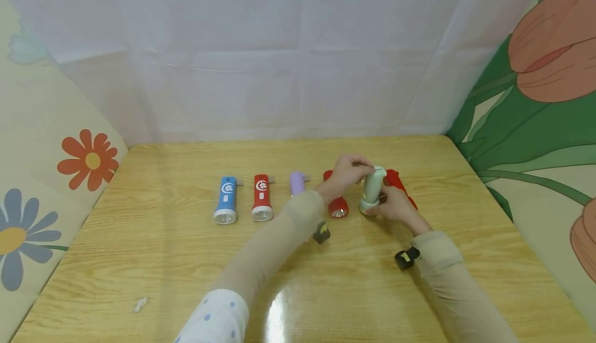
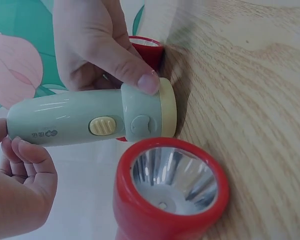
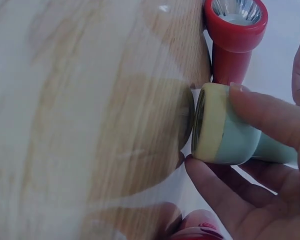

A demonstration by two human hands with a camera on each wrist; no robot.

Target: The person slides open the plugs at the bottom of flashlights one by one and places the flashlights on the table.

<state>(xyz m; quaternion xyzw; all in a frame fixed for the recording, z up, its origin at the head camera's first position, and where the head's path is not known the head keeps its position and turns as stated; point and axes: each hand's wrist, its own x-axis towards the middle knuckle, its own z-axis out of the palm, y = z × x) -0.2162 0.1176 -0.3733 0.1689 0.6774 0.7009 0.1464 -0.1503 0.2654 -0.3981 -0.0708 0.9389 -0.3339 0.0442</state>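
Observation:
A pale green flashlight [image 1: 372, 188] stands nearly upright, tail up, its cream-rimmed head down at the wooden table. My right hand [image 1: 398, 207] grips the head, with the thumb [image 2: 149, 82] lying on the collar in the left wrist view. At the top, my left hand [image 1: 345, 176] pinches the tail end between thumb and fingers. A cream switch [image 2: 103, 126] shows on the flashlight's side. Just left of it lies a red flashlight [image 1: 338, 209], partly covered by the left hand. Another red flashlight [image 1: 395, 179] lies to its right, partly behind the right hand.
Further left in the row lie a purple flashlight [image 1: 296, 181], partly behind the left sleeve, a red-and-white one [image 1: 262, 195] and a blue one [image 1: 226, 198]. A white curtain [image 1: 279, 74] hangs behind the table [image 1: 177, 260]. A small whitish mark [image 1: 140, 304] shows near the front left.

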